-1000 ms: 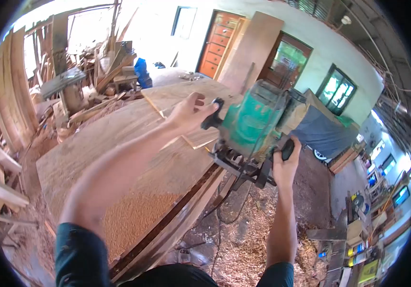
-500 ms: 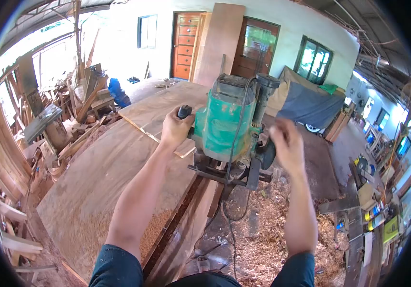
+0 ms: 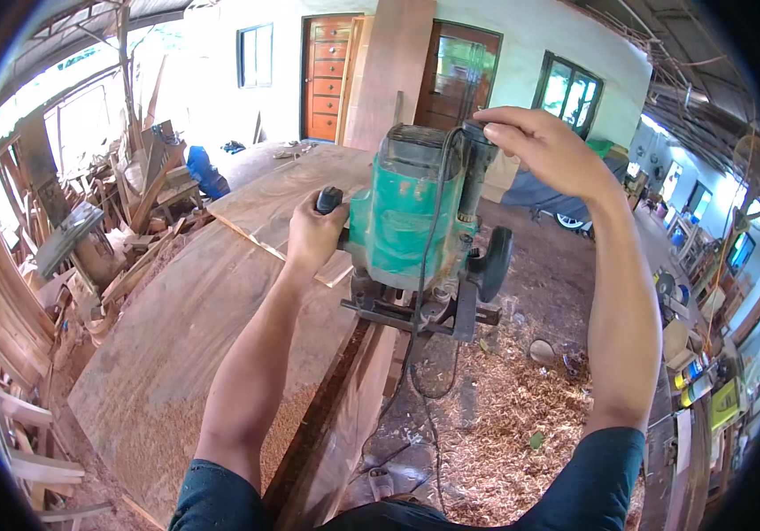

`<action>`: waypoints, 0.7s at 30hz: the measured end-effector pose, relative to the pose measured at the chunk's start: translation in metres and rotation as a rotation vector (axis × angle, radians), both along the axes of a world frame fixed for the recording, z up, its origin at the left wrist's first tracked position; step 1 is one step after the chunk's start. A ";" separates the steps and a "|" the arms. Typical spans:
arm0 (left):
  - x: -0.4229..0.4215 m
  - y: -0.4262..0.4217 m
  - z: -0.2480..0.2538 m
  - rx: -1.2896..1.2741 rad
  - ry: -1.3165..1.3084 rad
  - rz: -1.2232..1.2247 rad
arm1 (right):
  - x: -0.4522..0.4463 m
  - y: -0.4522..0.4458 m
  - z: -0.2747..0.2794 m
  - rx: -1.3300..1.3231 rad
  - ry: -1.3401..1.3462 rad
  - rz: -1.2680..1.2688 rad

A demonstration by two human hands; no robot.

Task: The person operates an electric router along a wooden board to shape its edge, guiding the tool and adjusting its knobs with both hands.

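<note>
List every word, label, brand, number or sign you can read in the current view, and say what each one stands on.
No text can be read.
Green and black power router: pale marks on the housing, too faint to make out as letters.
Small yellow and blue containers at the right: possible labels, too small and blurred.
Flat yellow-green item near them: a dark mark, unreadable.

Wall: pale, ahead of me, with two windows (image 3: 255, 56) (image 3: 568, 91)
Doors: orange-brown panelled one (image 3: 326, 78); darker glazed one (image 3: 456, 74)
Floor (image 3: 548, 265): dark, strewn with wood shavings (image 3: 521, 434) to my right
Left side: heaped scrap wood (image 3: 145, 190)
Light: daylight, brightest at my upper left
</note>
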State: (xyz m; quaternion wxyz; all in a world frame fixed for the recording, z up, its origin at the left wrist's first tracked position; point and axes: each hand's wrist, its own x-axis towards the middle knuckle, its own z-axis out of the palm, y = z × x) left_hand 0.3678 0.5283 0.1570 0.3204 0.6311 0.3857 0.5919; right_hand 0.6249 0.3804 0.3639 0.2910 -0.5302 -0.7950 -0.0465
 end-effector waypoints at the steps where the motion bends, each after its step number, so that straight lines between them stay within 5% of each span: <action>1: 0.000 0.001 0.000 -0.002 0.004 0.008 | -0.002 0.000 0.004 -0.031 -0.022 0.008; 7: 0.000 0.003 -0.001 0.001 0.049 0.045 | -0.004 0.015 0.020 -0.119 -0.232 -0.032; 10: 0.000 -0.003 0.004 0.004 0.051 0.068 | -0.042 -0.001 0.027 -0.128 -0.457 -0.449; 13: 0.001 -0.005 0.003 -0.029 0.048 0.057 | -0.042 0.001 0.014 0.105 -0.496 -0.490; 17: 0.000 -0.008 0.008 -0.035 0.076 0.059 | -0.003 0.021 0.005 0.235 -0.251 0.135; 19: -0.001 -0.008 0.007 -0.034 0.075 0.056 | -0.003 0.011 0.016 0.102 -0.272 0.066; 21: 0.000 -0.006 0.005 -0.036 0.052 0.048 | -0.032 0.000 0.017 0.076 -0.441 -0.289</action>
